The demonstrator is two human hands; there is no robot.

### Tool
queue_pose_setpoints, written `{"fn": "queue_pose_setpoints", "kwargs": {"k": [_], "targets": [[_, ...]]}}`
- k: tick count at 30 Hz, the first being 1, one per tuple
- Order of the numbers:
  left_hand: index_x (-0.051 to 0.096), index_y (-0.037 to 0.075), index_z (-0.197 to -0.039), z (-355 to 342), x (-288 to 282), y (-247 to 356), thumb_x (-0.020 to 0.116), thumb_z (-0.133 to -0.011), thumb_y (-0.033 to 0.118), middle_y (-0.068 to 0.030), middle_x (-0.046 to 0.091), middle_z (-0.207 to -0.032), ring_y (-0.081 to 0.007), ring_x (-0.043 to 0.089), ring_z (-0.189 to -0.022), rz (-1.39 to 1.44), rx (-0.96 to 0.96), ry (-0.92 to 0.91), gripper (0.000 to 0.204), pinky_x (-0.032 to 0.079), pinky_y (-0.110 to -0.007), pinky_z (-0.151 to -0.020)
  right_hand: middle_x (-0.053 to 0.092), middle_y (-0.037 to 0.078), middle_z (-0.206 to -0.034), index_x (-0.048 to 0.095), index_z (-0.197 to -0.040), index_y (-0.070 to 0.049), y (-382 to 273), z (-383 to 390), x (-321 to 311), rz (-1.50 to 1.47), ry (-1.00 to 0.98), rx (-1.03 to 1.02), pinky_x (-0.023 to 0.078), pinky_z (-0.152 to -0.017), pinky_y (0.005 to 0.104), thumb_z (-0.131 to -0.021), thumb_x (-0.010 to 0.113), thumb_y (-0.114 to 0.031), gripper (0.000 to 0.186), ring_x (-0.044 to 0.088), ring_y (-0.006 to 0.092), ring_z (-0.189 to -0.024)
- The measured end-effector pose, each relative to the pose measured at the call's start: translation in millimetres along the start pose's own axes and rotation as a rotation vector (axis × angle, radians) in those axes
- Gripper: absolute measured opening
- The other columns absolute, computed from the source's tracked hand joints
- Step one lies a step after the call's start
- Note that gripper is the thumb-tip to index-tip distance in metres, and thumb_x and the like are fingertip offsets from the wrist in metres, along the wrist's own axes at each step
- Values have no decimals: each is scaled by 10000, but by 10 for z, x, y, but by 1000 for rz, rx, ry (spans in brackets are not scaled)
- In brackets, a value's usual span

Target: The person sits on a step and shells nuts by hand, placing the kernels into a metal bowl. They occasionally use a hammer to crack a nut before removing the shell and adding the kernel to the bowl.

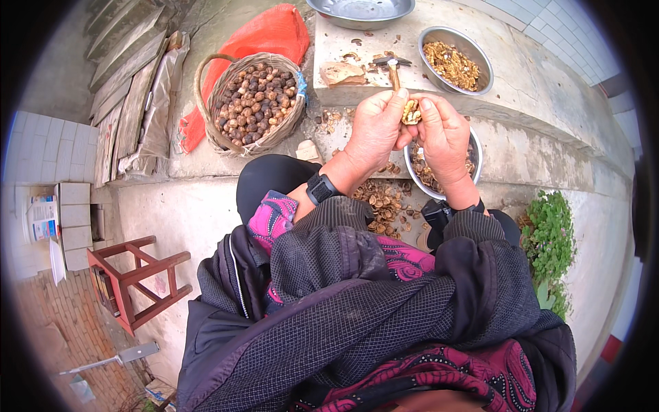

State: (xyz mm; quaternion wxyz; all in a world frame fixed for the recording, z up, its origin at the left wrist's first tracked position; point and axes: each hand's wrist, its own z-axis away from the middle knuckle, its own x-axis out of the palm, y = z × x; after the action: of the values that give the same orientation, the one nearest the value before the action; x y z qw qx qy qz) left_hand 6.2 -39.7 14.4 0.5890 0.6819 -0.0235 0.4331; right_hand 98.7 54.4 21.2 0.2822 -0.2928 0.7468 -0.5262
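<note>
A pale walnut kernel (411, 112) is pinched between the thumbs and fingertips of my two hands, held up in front of the concrete step. My left hand (374, 134) grips it from the left side. From the right, my right hand (443, 134) closes on the same kernel. Partly hidden beneath my right hand is a metal bowl (480, 156) with shell pieces in it. Just beyond my fingers a hammer (393, 63) lies on the step, its handle toward me. A steel bowl (484, 83) of walnut kernels (451, 64) stands to its right.
On the left, a wicker basket (214, 134) full of whole walnuts (254, 103) leans by a red sack (278, 31). A brick piece (342, 73) and a metal basin (362, 9) rest on the step. Broken shells (384, 202) litter the ground. A wooden stool (141, 278) lies left; a plant (549, 230) grows right.
</note>
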Motion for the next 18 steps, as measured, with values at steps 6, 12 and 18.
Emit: {"fn": "queue_pose_setpoints", "kwargs": {"k": [6, 12, 18], "targets": [[641, 6, -1034, -9, -4, -19, 472, -1050, 270, -48, 628, -758, -65, 469, -473, -10, 8, 21, 314, 338, -186, -390, 681, 27, -756, 680, -1051, 5, 39, 30, 49, 4, 41, -61, 488, -606, 217, -1009, 545, -117, 187, 596, 48, -643], [628, 24, -1010, -25, -28, -52, 461, -1054, 269, -36, 618, -749, -83, 464, -470, 32, -18, 43, 300, 328, -210, -398, 710, 53, -821, 676, -1049, 1, 59, 27, 75, 198, 117, -215, 510, -608, 239, -1009, 537, -100, 176, 637, 72, -650], [582, 40, -1090, -56, -85, -28, 430, -1059, 343, -69, 621, -859, -126, 505, -528, 140, -67, -66, 341, 343, -227, -431, 706, 81, -827, 670, -1044, -2, 1, -27, 27, 207, 74, -287, 504, -550, 247, -990, 571, -84, 139, 642, 94, -594]]}}
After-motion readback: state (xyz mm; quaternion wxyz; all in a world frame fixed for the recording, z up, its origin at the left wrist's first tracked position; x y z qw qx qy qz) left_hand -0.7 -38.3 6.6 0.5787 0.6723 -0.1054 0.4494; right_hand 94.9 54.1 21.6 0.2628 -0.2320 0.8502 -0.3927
